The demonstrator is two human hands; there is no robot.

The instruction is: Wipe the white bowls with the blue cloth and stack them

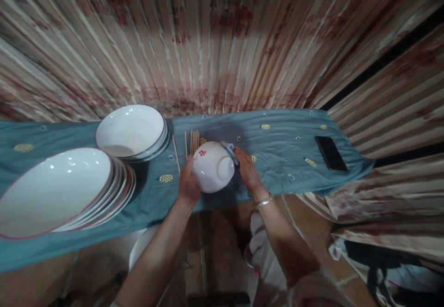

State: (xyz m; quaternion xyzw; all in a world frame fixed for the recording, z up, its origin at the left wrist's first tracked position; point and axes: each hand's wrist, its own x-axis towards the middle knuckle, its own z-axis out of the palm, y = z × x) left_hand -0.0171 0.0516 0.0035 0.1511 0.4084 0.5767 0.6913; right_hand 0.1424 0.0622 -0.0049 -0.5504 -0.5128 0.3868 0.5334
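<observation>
A white bowl (pixel 211 173) with red marks is tilted over in front of me, its round foot facing right and toward me. My left hand (pixel 189 182) grips its left side; the fingertips are hidden by the bowl. On the right, my right hand (pixel 244 167) is closed on a light blue cloth (pixel 229 150), which lies against the bowl's far right side. Just behind the bowl, several wooden chopsticks (pixel 194 140) rest on the blue tablecloth, and one separate chopstick (pixel 176 153) lies left of them.
To the left stand a stack of large red-rimmed plates (pixel 62 187) and, behind it, a stack of white plates (pixel 132 129). A black phone (pixel 330 153) lies near the right end of the blue tablecloth (pixel 277 150). Pleated curtains (pixel 215 43) hang behind and at the right.
</observation>
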